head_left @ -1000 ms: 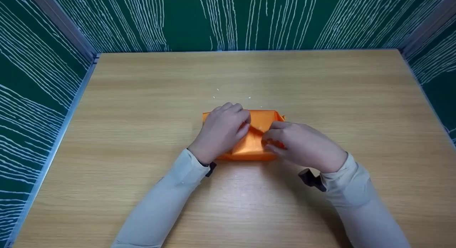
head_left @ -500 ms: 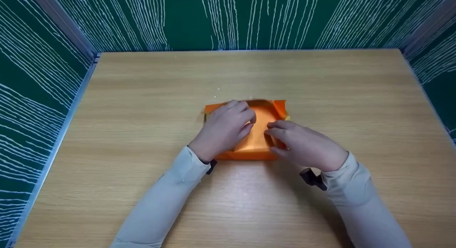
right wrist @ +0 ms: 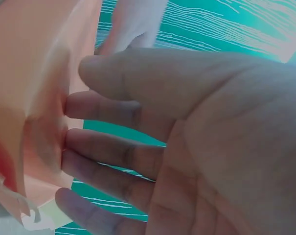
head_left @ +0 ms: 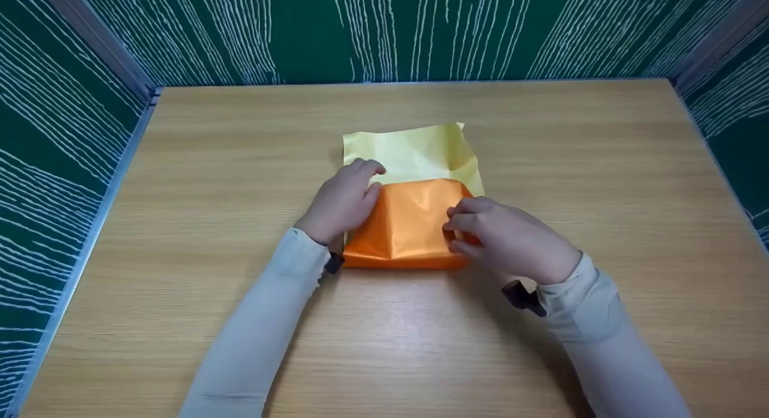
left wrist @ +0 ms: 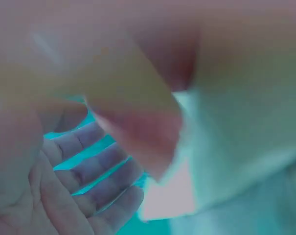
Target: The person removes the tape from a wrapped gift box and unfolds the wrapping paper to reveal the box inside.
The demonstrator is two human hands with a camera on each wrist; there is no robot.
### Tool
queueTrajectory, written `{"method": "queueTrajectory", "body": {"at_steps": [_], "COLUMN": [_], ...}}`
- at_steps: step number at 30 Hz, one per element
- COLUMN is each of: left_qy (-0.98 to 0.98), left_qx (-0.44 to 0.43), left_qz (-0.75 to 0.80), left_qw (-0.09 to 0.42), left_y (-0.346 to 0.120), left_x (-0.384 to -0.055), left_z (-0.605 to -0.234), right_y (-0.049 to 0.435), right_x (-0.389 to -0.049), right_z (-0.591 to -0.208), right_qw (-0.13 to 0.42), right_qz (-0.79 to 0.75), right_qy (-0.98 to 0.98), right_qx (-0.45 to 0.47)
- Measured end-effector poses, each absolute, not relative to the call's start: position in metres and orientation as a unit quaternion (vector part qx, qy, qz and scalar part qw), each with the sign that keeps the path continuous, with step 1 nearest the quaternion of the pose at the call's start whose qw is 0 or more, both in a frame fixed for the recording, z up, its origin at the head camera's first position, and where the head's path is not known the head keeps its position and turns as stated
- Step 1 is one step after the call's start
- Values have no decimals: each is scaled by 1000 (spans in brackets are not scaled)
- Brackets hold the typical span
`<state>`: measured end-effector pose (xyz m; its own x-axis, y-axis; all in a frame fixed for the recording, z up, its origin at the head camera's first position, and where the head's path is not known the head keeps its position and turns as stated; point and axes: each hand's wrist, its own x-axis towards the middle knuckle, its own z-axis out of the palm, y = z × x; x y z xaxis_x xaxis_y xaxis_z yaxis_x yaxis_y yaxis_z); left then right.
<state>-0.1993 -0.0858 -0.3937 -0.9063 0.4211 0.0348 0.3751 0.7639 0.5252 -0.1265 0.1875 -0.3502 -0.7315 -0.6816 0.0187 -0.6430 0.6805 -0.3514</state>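
Note:
Orange wrapping paper point(head_left: 414, 226) with a pale yellow inner side covers a low, box-shaped bundle in the middle of the table. Its far yellow flap point(head_left: 414, 148) stands spread away from me. My left hand point(head_left: 343, 199) lies over the bundle's left end, near the flap; in the left wrist view its fingers point(left wrist: 96, 169) are spread, beside blurred paper. At the right end is my right hand point(head_left: 504, 241). Its nearly straight fingertips point(right wrist: 77, 105) press into the creased orange side in the right wrist view. What the paper wraps is hidden.
The wood-grain table point(head_left: 408, 340) has green walls point(head_left: 312, 33) with white lines at its back and sides. A black wrist camera point(head_left: 522, 298) sits at the right cuff.
The far flap, earlier folded over the bundle, has swung away from me and shows its yellow side. My left hand has moved left with its fingers loosened; the right has hardly moved.

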Motion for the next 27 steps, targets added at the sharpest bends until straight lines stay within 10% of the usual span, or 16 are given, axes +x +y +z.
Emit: {"method": "queueTrajectory", "body": {"at_steps": [27], "left_qy": [918], "left_qx": [251], "left_qz": [241], "left_qw": [190], "left_y": [-113], "left_x": [-242], "left_z": [-419], "right_y": [230], "right_x": [-192], "right_z": [-389], "right_qw": [86], "right_qz": [-270], "right_qy": [933], "right_qx": [-221]}}
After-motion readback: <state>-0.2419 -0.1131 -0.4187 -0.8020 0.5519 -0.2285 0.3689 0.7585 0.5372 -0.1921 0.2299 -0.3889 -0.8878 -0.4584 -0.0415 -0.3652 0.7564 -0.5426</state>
